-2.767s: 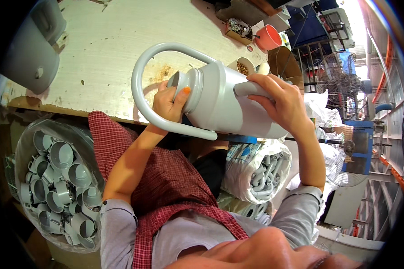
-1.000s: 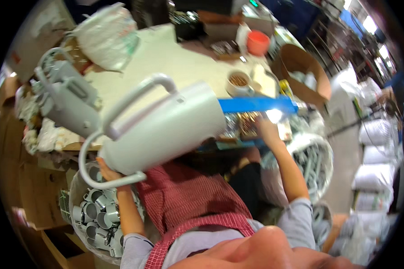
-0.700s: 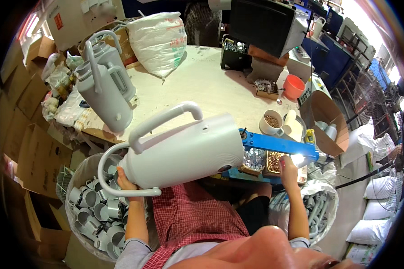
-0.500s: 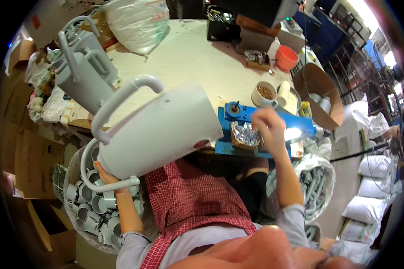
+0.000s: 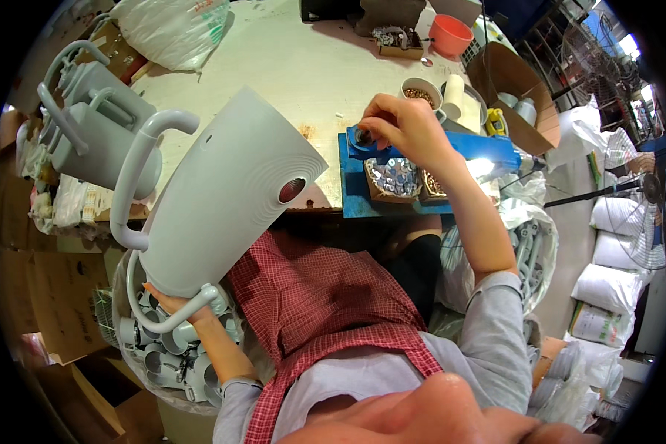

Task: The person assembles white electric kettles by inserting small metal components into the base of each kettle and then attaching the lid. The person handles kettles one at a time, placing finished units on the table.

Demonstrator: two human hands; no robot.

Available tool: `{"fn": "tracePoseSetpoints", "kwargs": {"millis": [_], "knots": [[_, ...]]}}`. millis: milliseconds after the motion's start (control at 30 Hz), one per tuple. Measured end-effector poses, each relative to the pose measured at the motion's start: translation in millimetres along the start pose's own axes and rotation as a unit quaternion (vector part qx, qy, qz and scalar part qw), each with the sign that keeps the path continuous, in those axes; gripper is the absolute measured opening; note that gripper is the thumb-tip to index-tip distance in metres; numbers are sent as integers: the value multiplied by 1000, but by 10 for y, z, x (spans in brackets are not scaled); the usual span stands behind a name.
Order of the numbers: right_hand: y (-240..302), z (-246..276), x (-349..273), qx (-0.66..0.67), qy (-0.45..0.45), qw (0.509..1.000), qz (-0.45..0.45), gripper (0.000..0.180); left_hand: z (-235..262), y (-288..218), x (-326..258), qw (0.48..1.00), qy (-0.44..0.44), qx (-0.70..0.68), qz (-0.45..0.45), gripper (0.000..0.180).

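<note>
Our left hand point(image 5: 172, 300), partly hidden, curls round lower end of grey jug point(image 5: 226, 185). Right hand point(image 5: 405, 127): thumb and fingertips pinched together at end of blue arm point(image 5: 473, 143); whether small piece sits between, we cannot tell. Jug held tilted before table point(image 5: 266, 44), base uppermost, above grey cup-like parts point(image 5: 174, 340). We judge shell stiff, bulky, fairly light, slick; curved side handle point(image 5: 127, 181) looks surest hold, loop handle point(image 5: 189, 309) likely to swing.
</note>
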State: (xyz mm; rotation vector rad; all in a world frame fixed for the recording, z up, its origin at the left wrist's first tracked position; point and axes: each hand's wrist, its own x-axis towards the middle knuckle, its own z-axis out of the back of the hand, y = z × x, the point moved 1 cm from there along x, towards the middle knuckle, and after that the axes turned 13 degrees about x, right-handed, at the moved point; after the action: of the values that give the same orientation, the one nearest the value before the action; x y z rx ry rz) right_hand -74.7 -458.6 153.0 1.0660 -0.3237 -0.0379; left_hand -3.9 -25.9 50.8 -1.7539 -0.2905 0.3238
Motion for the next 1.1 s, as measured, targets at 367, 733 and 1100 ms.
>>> {"fn": "tracePoseSetpoints", "kwargs": {"millis": [367,733,1100], "knots": [[-1235,-93,-1086,-181,-61,980,60,20,144,88,-40,998,61,-25,22,56],[-1236,-95,-1083,-294,-81,951,45,10,-53,76,-133,997,69,-15,31,57],[-90,-107,-178,-196,-211,890,354,25,71,331,73,996,82,29,33,65]]}}
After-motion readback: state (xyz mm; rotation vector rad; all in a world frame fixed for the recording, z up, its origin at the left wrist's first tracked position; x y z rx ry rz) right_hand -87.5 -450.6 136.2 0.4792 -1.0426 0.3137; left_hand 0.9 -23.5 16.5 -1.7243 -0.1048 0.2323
